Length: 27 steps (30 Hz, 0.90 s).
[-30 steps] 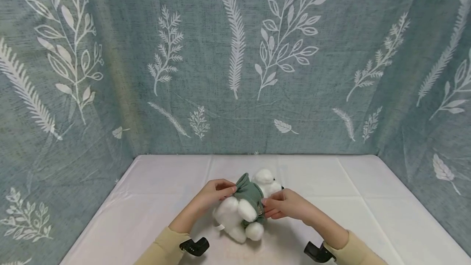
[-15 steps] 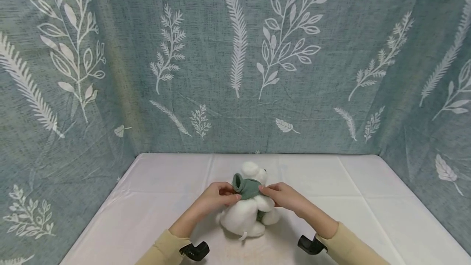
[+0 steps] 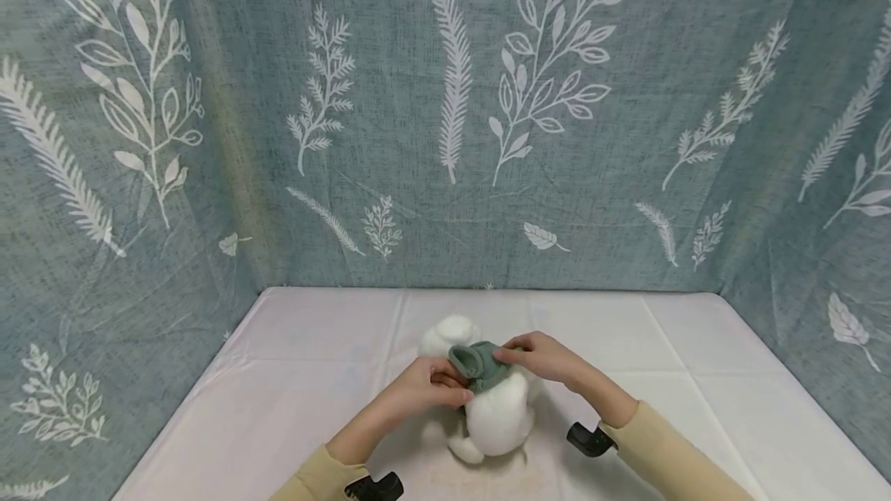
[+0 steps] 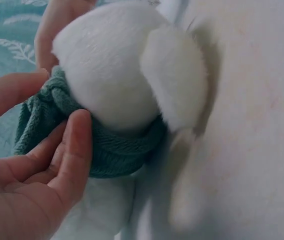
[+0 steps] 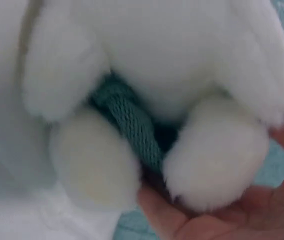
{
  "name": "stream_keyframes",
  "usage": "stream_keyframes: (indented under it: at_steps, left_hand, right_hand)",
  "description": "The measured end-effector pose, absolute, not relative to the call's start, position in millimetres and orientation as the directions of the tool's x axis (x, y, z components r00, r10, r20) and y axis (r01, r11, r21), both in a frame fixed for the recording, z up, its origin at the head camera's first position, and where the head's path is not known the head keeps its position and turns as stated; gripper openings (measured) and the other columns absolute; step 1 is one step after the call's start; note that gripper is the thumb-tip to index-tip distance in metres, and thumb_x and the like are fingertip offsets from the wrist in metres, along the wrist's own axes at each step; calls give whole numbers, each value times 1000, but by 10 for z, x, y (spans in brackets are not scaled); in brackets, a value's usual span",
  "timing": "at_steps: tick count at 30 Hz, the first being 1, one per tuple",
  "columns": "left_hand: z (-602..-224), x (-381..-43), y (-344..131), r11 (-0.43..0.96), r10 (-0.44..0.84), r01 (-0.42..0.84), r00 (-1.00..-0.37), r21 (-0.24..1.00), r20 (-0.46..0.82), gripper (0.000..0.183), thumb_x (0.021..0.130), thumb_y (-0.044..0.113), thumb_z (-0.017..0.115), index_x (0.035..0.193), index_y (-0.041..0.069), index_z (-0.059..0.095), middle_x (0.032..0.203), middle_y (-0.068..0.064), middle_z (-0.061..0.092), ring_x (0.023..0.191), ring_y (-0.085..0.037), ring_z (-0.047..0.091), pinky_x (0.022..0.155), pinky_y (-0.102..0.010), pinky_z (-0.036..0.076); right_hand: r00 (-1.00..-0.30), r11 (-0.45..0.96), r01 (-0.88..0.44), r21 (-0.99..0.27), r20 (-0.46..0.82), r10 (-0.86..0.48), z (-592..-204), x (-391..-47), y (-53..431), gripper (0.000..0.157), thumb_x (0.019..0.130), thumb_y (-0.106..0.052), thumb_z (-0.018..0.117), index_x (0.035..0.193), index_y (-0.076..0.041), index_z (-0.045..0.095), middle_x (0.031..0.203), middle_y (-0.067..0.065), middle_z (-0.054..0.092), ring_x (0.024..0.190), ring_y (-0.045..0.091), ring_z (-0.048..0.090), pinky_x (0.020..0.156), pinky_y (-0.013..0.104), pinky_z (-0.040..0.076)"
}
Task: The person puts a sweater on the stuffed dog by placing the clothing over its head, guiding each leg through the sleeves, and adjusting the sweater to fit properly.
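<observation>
A white plush toy animal [image 3: 497,417] wearing a green knitted garment [image 3: 480,362] is on the white table, its rump toward me and its head at the far left. My left hand [image 3: 431,389] pinches the garment's edge between thumb and fingers; the left wrist view shows the knit [image 4: 122,150] bunched there against white fur. On the other side, my right hand [image 3: 546,358] grips the garment near its upper right. Seen from the right wrist, green knit [image 5: 134,125] runs between the toy's paws [image 5: 94,157], and my right fingers are partly hidden behind them. The toy's face is hidden.
Green-grey curtains [image 3: 390,138] with white leaf patterns enclose the white table [image 3: 626,331] at the back and both sides. A black wrist camera [image 3: 590,440] sits by the right sleeve, another [image 3: 376,488] by the left.
The plush toy has turned, its head swinging from the right to the left. Both hands stay at the garment; the right has moved slightly upward, the left slightly right and down.
</observation>
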State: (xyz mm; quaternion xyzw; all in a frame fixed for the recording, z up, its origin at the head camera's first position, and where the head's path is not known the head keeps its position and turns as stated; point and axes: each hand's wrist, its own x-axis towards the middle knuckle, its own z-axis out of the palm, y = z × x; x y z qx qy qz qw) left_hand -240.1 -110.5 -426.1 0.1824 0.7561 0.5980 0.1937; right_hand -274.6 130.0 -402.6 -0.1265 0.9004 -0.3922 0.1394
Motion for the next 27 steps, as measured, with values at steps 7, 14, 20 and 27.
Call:
stream_keyframes:
  at_steps: [7,14,20,27]
  left_hand:
    - [-4295,-2362,-1109,475,264,393,-917,788,298,10,82,2,68,86,11,68,85,-1,66,78,-13,62,69,-23,50]
    - [-4390,-2376,-927,430,29,391,-907,814,420,11,85,5,68,90,14,68,85,-1,67,75,-11,63,64,-21,53]
    - [-4414,-2395,-821,362,1,324,-938,874,348,5,85,6,68,90,6,66,79,-6,67,61,-8,61,51,-20,52]
    - [-4367,-2418,-829,433,57,305,-948,848,312,8,84,13,71,90,9,68,80,-3,68,62,-7,59,52,-20,49]
  right_hand:
    - [-969,756,-246,-607,154,-191,-3891,-2454,1224,33,83,-43,70,85,-12,58,78,0,58,68,13,53,60,29,45]
    - [-975,796,-220,-564,95,-202,-3880,-2429,1163,32,85,-43,68,78,-13,59,68,-2,55,57,11,48,53,26,40]
    - [-976,759,-191,-622,37,-216,-3945,-2428,1164,19,88,-27,67,84,-9,61,73,0,57,61,12,50,55,27,41]
    - [-996,667,-67,-742,8,-91,-3995,-2446,1303,10,93,-12,54,87,-4,53,75,6,57,64,14,58,60,31,51]
